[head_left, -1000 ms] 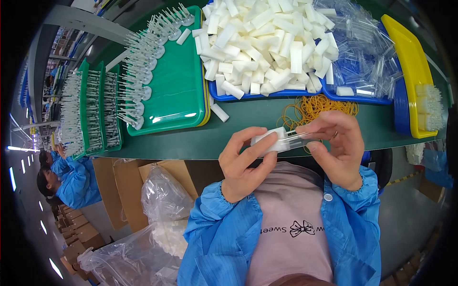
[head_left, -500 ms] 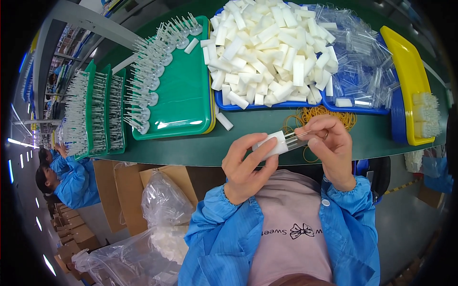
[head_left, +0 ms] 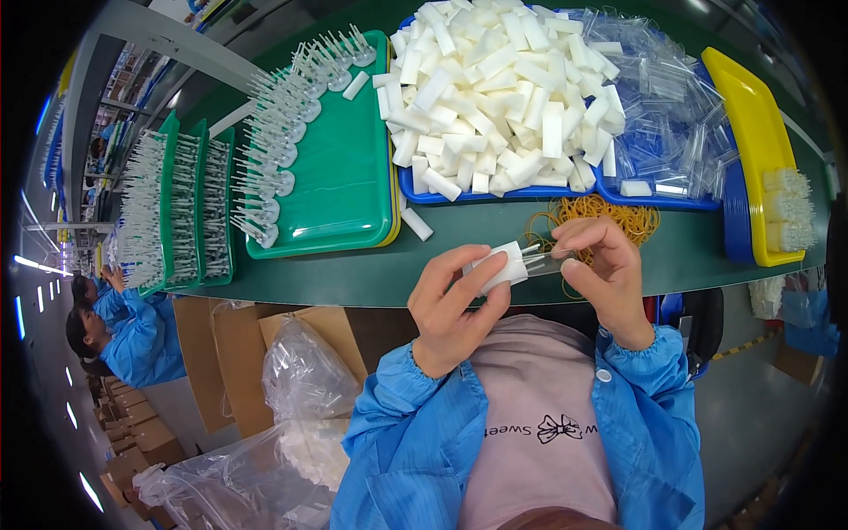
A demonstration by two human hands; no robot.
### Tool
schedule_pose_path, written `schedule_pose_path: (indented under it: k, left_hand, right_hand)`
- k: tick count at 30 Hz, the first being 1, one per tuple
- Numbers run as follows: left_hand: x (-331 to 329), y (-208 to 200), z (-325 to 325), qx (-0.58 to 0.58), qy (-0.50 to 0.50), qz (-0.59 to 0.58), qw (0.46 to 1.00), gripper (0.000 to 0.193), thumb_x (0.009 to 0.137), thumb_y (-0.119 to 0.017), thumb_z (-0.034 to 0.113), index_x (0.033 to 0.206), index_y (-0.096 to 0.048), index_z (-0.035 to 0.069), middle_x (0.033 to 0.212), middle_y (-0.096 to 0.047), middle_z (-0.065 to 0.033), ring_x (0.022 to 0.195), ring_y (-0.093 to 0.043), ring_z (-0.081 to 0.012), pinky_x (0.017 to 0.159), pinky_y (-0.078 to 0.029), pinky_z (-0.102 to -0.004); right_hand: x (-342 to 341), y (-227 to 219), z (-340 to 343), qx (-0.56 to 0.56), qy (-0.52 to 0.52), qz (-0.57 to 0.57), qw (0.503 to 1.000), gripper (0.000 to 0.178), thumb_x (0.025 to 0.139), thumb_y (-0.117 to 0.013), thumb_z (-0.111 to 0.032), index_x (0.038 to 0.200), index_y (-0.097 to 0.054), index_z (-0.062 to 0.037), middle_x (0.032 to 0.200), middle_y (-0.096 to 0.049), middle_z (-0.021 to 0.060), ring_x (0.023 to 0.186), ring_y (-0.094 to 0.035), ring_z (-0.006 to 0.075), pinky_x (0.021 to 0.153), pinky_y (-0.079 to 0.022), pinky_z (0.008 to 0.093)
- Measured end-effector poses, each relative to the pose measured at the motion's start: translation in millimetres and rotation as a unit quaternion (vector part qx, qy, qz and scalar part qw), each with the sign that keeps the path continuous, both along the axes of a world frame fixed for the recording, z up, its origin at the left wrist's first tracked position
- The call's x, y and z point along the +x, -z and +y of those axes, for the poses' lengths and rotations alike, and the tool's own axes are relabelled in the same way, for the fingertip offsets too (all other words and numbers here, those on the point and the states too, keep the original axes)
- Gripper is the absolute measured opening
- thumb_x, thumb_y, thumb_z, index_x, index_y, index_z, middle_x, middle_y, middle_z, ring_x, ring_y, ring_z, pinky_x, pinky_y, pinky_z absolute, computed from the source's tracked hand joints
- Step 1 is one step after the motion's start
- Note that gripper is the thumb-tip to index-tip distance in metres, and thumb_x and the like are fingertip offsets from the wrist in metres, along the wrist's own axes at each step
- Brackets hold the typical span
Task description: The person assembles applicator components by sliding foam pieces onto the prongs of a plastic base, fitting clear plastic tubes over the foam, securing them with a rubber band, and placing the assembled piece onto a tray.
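A white foam block is pinched in my left hand, between the fingers and thumb. Several thin white rods stick out of its right end, with a clear plastic piece alongside them. Beside the rod ends is my right hand, its thumb and index finger closed on something small and thin that I cannot make out. Both hands are above the near table edge. Just behind them lies a heap of orange-yellow rubber bands.
A blue tray heaped with white foam blocks stands behind my hands, beside clear plastic pieces. Green trays with rodded parts are left; a yellow tray is right. Cardboard boxes and a co-worker are at the left.
My right hand has shifted slightly left and down, and a thin strand seen stretched at its fingertips no longer shows clearly. The foam block has moved slightly left with my left hand.
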State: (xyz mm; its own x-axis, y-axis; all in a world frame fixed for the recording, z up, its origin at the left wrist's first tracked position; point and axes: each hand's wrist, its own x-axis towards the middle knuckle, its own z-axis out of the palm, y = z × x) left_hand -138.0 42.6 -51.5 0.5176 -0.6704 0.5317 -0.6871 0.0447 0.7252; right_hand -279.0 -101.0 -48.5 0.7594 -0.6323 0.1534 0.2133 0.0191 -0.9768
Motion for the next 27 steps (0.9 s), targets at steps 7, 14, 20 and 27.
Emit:
schedule_pose_path:
  k: [7, 14, 20, 27]
  left_hand:
    - [0.8, -6.9, 2.4, 0.000, 0.035, 0.069, 0.997, 0.036, 0.064, -0.072, -0.002, 0.099, -0.071, 0.006, 0.100, -0.063, -0.0108, 0.078, -0.062, -0.0179, 0.061, -0.051, -0.0280]
    - [0.8, -6.3, 3.9, -0.006, 0.024, 0.036, 0.999, 0.035, 0.065, -0.072, -0.001, 0.099, -0.071, 0.006, 0.100, -0.063, -0.0107, 0.077, -0.062, -0.0181, 0.061, -0.051, -0.0272]
    - [4.9, -6.2, 4.8, 0.008, 0.016, 0.023, 1.000, 0.036, 0.064, -0.072, -0.001, 0.099, -0.071, 0.007, 0.100, -0.063, -0.0105, 0.076, -0.062, -0.0188, 0.059, -0.051, -0.0269]
    - [4.2, -8.9, 5.2, 0.022, 0.031, 0.006, 0.999, 0.042, 0.063, -0.076, 0.006, 0.105, -0.068, 0.005, 0.107, -0.061, -0.0129, 0.084, -0.062, -0.0224, 0.069, -0.051, -0.0283]
  right_hand:
    - [-2.1, -9.4, 3.4, -0.095, 0.028, -0.003, 0.995, 0.016, 0.077, -0.064, 0.003, 0.089, -0.058, -0.0049, 0.088, -0.061, 0.0070, 0.102, -0.052, 0.0202, 0.095, -0.039, 0.0373]
    - [1.1, -8.1, 1.6, 0.211, -0.043, 0.003, 0.977, 0.012, 0.080, -0.062, 0.000, 0.091, -0.057, -0.0033, 0.091, -0.060, 0.0069, 0.095, -0.054, 0.0167, 0.092, -0.040, 0.0319]
    - [1.8, -2.7, 4.6, 0.076, -0.031, 0.005, 0.997, 0.013, 0.081, -0.064, -0.002, 0.092, -0.057, -0.0030, 0.095, -0.059, 0.0068, 0.094, -0.055, 0.0146, 0.088, -0.042, 0.0290]
    - [4.0, -8.5, 0.4, 0.171, -0.039, 0.018, 0.984, 0.014, 0.082, -0.065, -0.003, 0.093, -0.056, -0.0032, 0.096, -0.058, 0.0070, 0.092, -0.055, 0.0134, 0.086, -0.042, 0.0278]
